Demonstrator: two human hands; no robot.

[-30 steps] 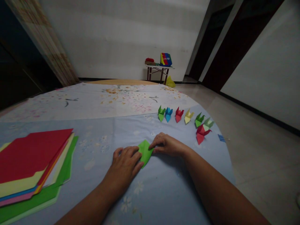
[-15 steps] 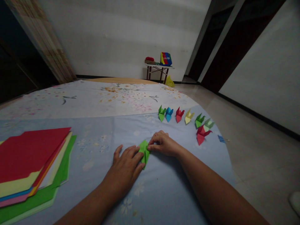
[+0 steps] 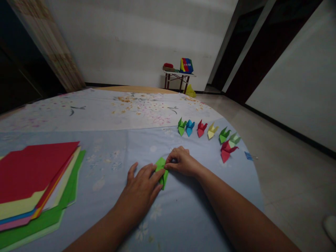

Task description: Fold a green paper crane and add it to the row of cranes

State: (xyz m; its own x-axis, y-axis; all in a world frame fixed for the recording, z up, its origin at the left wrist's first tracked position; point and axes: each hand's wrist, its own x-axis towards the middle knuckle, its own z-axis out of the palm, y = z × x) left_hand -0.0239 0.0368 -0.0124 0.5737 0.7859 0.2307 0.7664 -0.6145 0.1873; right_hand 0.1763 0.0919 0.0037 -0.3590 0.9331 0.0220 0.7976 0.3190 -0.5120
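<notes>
A folded piece of green origami paper [image 3: 160, 162] lies on the blue floral tablecloth, narrow and diamond-like in outline. My left hand [image 3: 139, 184] rests on its left side with fingers spread, the index fingertip pressing on the paper's middle. From the right, my right hand [image 3: 183, 161] pinches the paper's right edge between thumb and forefinger. Those fingertips hide part of the fold, and the two hands nearly meet there.
Several folded paper cranes, among them a large red one [image 3: 226, 151] and a blue one [image 3: 189, 127], stand along the table's right side. A stack of coloured paper [image 3: 39, 168] lies at left. A small blue piece [image 3: 248, 155] sits at the right table edge.
My left index finger has shifted right across the green paper, closer to my right fingertips. My right hand stays almost in place at the paper's right edge.
</notes>
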